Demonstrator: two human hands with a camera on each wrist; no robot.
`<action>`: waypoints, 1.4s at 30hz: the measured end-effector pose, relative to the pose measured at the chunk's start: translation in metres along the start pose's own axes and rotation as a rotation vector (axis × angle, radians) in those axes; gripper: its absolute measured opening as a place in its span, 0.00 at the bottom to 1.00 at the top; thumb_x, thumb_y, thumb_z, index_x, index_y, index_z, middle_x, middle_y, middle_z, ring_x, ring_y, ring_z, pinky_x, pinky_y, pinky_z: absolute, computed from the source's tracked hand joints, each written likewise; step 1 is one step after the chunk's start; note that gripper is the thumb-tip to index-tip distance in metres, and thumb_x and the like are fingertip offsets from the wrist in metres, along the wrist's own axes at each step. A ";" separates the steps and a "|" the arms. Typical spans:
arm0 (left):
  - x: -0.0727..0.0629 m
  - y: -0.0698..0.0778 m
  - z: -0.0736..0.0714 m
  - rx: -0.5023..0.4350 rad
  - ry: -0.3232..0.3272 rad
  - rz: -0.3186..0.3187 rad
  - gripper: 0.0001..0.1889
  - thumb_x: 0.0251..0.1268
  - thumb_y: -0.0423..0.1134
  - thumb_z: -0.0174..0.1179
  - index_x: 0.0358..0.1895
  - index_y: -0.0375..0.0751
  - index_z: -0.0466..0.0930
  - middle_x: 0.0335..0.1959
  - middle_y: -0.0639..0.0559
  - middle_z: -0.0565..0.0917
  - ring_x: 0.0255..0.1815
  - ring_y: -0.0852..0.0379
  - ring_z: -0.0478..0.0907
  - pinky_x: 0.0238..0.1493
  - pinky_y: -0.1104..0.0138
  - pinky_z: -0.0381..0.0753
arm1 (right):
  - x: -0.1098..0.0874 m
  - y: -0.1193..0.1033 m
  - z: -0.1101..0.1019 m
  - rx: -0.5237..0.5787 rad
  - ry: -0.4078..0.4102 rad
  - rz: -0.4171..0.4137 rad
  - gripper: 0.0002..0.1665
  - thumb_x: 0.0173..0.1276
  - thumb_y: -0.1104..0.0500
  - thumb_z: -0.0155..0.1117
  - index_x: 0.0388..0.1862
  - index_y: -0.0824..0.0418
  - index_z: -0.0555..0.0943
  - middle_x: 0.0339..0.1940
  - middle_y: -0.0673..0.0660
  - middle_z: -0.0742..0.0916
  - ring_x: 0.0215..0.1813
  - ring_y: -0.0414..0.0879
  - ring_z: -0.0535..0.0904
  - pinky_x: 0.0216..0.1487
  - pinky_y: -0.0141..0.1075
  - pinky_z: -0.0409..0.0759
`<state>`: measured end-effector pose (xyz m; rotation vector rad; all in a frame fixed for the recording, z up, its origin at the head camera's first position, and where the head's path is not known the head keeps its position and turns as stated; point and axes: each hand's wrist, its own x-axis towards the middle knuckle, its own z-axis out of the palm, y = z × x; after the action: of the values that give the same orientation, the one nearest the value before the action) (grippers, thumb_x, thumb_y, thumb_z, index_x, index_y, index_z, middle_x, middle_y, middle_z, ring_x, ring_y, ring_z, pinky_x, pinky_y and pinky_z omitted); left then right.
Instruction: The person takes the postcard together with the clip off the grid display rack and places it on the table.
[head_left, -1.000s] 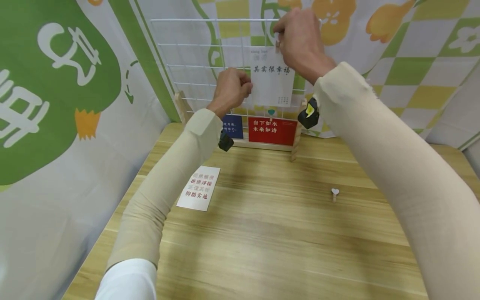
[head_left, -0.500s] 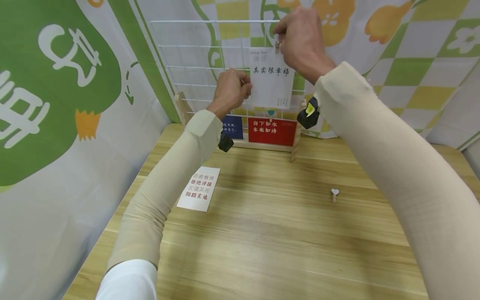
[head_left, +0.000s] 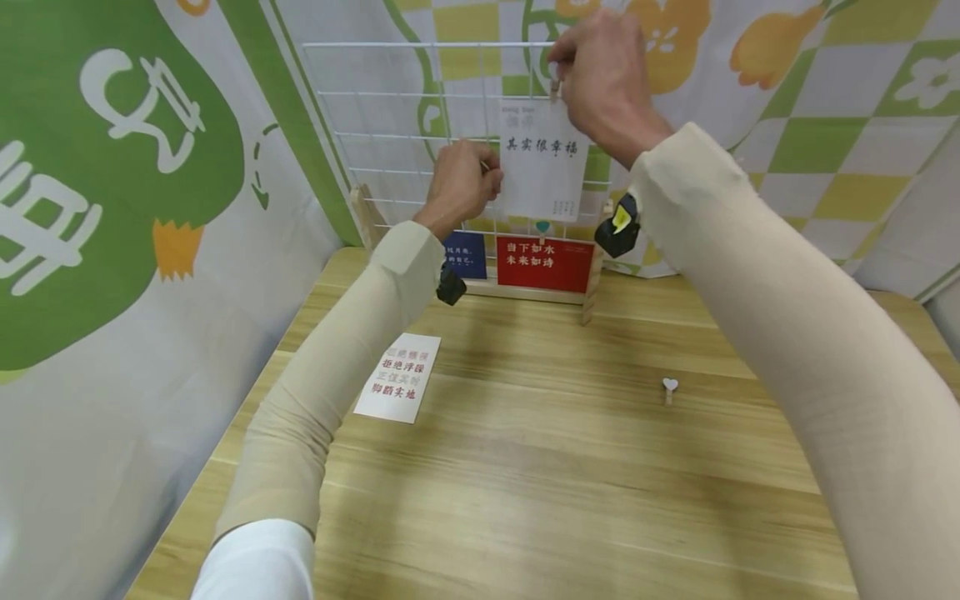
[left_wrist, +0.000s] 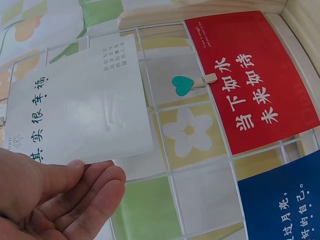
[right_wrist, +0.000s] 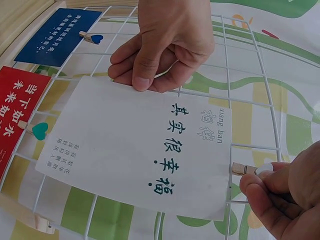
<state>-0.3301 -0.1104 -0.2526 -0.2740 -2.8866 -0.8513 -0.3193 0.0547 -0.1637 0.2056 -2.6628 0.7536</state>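
A white card (head_left: 543, 179) with dark characters lies upright against a white wire grid (head_left: 390, 136). My left hand (head_left: 461, 179) pinches its left edge between thumb and fingers. At the card's top, my right hand (head_left: 611, 87) pinches the white heart end of a small wooden clothespin (right_wrist: 243, 169). The clothespin's tip meets the card's top edge in the right wrist view; whether it grips the card I cannot tell. Below, a red card (head_left: 545, 265) hangs from a clothespin with a teal heart (left_wrist: 183, 86). Beside it hangs a blue card (right_wrist: 58, 36) under a blue-heart clothespin (right_wrist: 91, 37).
The grid stands in a wooden frame (head_left: 590, 287) at the back of the wooden table (head_left: 525, 467). A white card with red characters (head_left: 397, 379) lies on the left, partly behind my left sleeve. Another white-heart clothespin (head_left: 669, 389) lies on the right.
The white card has shifted slightly down against the grid, and the clothespin shows more above its top edge. Both hands keep nearly the same places.
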 end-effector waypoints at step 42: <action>-0.017 -0.020 -0.006 -0.006 -0.047 0.057 0.10 0.74 0.34 0.54 0.39 0.35 0.85 0.34 0.42 0.88 0.32 0.52 0.82 0.30 0.70 0.77 | -0.021 0.027 -0.012 0.001 0.013 -0.086 0.20 0.74 0.64 0.47 0.57 0.57 0.83 0.56 0.54 0.87 0.54 0.45 0.83 0.43 0.31 0.76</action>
<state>-0.3168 -0.1326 -0.2607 -0.3794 -2.9045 -0.8550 -0.3025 0.0850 -0.1749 0.3118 -2.6233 0.7265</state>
